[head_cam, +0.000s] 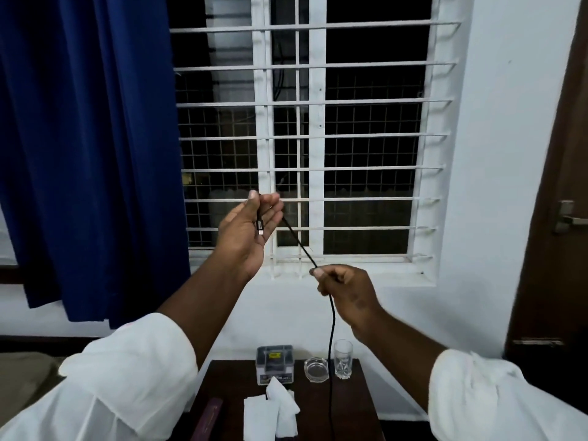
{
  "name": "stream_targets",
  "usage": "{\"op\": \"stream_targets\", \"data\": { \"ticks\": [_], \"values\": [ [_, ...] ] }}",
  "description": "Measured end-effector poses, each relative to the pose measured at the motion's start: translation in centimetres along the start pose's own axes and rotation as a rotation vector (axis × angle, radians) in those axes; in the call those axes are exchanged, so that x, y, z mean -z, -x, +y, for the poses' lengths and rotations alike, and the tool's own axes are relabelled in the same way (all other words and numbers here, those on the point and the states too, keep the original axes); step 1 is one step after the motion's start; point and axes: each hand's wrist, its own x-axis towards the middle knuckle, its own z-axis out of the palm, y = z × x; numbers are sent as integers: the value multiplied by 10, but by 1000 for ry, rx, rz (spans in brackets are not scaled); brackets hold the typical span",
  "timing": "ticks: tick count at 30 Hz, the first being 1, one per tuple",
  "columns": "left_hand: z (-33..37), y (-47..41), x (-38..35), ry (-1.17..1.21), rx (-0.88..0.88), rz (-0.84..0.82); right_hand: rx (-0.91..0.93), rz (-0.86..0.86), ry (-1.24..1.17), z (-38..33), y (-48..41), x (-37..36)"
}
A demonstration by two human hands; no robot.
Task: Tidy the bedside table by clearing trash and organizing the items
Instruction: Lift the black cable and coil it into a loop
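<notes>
A black charging cable (pixel 300 245) is stretched in the air in front of the window. My left hand (pixel 246 232) is raised with the palm up, and the cable's plug end lies between its thumb and fingers. Lower and to the right, my right hand (pixel 345 292) pinches the cable, which hangs from it down to the dark wooden bedside table (pixel 356 405). On the table lie crumpled white tissues (pixel 270 409), a small clear-lidded box (pixel 274 364), a glass ashtray (pixel 316 370) and a drinking glass (pixel 343 358).
A dark flat case (pixel 208 420) lies at the table's left edge. A barred window (pixel 305 138) fills the wall behind, with a blue curtain (pixel 86 148) to its left and a brown door (pixel 560 218) at the right. Bedding shows at the far left.
</notes>
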Motion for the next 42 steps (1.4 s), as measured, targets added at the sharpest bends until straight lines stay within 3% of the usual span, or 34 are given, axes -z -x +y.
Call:
{"op": "stream_targets", "data": {
  "ticks": [3, 8, 14, 18, 23, 32, 37, 42],
  "values": [
    [-15, -3, 19, -140, -13, 73, 14, -95, 72, 2, 16, -3],
    [-36, 5, 44, -476, 11, 99, 150, -232, 419, -12, 20, -5],
    [-48, 28, 44, -794, 92, -179, 351, -298, 622, -39, 5, -9],
    [-46, 35, 35, -681, 212, -280, 322, -237, 582, -47, -15, 1],
    [-39, 35, 30, -560, 348, -422, 255, -215, 320, -55, -36, 16],
    [-25, 37, 12, -92, 278, -501, 94, -77, -66, -23, -43, 11],
    [-16, 30, 15, -3, 138, -338, -8, -126, -22, 16, -9, -16],
    [-16, 19, 51, -237, 59, -119, 43, -233, 140, 22, 7, -23]
  ]
}}
